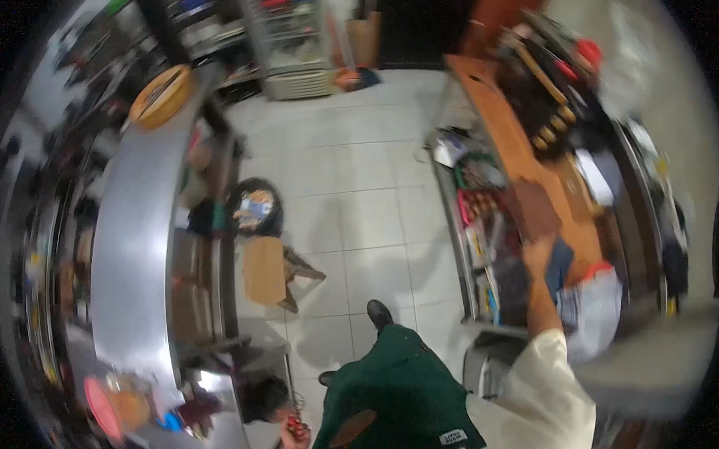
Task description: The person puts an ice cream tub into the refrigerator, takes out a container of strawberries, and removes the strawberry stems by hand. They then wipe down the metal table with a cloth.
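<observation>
My right hand (537, 255) reaches over the orange-brown table on the right. It grips the near end of a brown, cloth-like piece (530, 209) that lies over the table's edge; blur hides its exact kind. Beside that hand is a dark blue flat item (560, 261). Low in the view, my left hand (295, 440) is closed around a small red object (295, 424), too small and blurred to name. A green apron (400, 395) covers my front.
A steel counter (134, 239) runs along the left, with a round wooden container (161, 95) at its far end. On the tiled floor stand a black bin (256, 208) and a cardboard box (263, 270). Shelves of goods sit under the right table (493, 110).
</observation>
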`<state>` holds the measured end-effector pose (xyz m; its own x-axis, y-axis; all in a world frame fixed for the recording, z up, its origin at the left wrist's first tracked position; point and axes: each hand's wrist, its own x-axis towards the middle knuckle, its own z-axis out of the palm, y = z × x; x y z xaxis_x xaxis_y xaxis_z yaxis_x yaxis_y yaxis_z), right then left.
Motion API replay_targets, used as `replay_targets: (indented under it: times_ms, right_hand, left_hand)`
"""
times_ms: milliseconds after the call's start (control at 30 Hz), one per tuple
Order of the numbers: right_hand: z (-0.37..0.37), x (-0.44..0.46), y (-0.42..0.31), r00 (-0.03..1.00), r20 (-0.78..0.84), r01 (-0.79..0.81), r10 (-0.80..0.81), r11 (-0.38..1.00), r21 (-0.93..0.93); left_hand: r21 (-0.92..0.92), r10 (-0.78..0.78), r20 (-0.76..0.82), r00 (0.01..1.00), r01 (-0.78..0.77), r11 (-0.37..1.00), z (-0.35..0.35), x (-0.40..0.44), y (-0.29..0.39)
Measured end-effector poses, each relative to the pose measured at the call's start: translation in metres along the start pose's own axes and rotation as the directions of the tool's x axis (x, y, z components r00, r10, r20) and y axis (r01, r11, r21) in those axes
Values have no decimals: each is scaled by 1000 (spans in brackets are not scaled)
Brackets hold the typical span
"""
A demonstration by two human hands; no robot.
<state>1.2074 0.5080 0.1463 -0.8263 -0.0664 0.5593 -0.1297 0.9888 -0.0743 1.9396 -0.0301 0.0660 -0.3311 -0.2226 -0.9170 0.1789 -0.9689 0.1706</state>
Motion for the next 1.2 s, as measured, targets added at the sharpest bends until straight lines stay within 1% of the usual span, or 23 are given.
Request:
replay_targets:
  times_ms: [100,133,200,233,267,300,367,433,500,567,600,633,667,700,733,767,800,833,867,900,1000,1100,1200]
  right_hand:
    - [18,20,41,963,231,-142,136,990,7]
    - [44,22,62,964,266,-66,25,987,147]
    - [94,26,107,924,327,39,-200,898,437]
    - [94,20,100,901,433,-31,-28,991,129]
    - [89,17,106,876,452,-82,168,976,-204]
    - [136,5,161,959,190,234,-209,964,-123]
    - [125,26,146,881,468,69,-62,998,0]
    - [122,51,113,878,468,-37,104,988,-150]
    - [98,73,50,862,453,-164,226,971,-172]
    - [89,92,-8,806,545,-397,231,894,207]
    - [87,99,-46,734,646,-586,209,675,448]
    - [85,105,-84,640,754,-751,151,333,570]
    - [82,107,-122,548,836,-837,41,41,546]
    - [79,108,-160,463,881,-882,-94,-143,449]
    - [72,100,-198,568,820,-823,-65,-37,567]
    - [41,88,-270,530,837,-841,-138,-208,499]
    - [58,87,-291,398,845,-917,-357,-185,354]
    - [32,74,-352,348,903,-928,-254,-227,294]
    - [53,64,-383,306,723,-944,-620,-293,149]
    - [23,46,-448,315,705,-949,-636,-201,244]
    - [-40,10,-593,130,549,-991,-826,-119,56]
    - [-94,-21,-724,176,512,-953,-840,-15,303]
    - [-158,-46,-840,259,362,-864,-896,-47,501]
  left_hand:
    - [-88,73,-121,990,-84,993,-21,17,-38]
    - [-194,132,-262,956,-186,963,-5,12,-55]
    - [-203,107,-106,989,-127,971,-9,-3,-70]
    - [-245,94,-259,961,-160,956,4,-4,-71]
    - [-193,92,-86,992,-107,975,-1,-7,-72]
    - [-236,112,-125,986,-139,962,10,-6,-75]
    - [-223,125,-170,977,-162,961,36,-14,-74]
    - [-188,138,-156,978,-167,968,45,-13,-75]
    - [-232,145,-150,978,-177,956,41,-5,-74]
    - [-268,151,-146,978,-186,945,32,1,-73]
    - [-298,153,-131,980,-186,936,26,6,-71]
    - [-328,153,-112,982,-182,927,19,11,-68]
    - [-339,161,-104,982,-187,922,11,15,-64]
    - [-350,161,-107,981,-189,917,3,20,-62]
    - [-359,159,-111,981,-188,914,-7,22,-62]
    - [-366,180,-138,974,-219,904,-15,23,-61]
    - [-379,187,-136,973,-225,897,-21,21,-60]
    - [-399,205,-148,968,-248,883,-29,18,-58]
    - [-419,224,-159,961,-271,867,-37,17,-56]
    - [-430,222,-172,960,-276,859,-55,27,-60]
    - [-505,261,-159,952,-306,807,-81,13,-63]
    - [-586,262,-261,929,-368,722,-100,-2,-76]
    - [-675,248,-347,905,-424,604,-112,-19,-88]
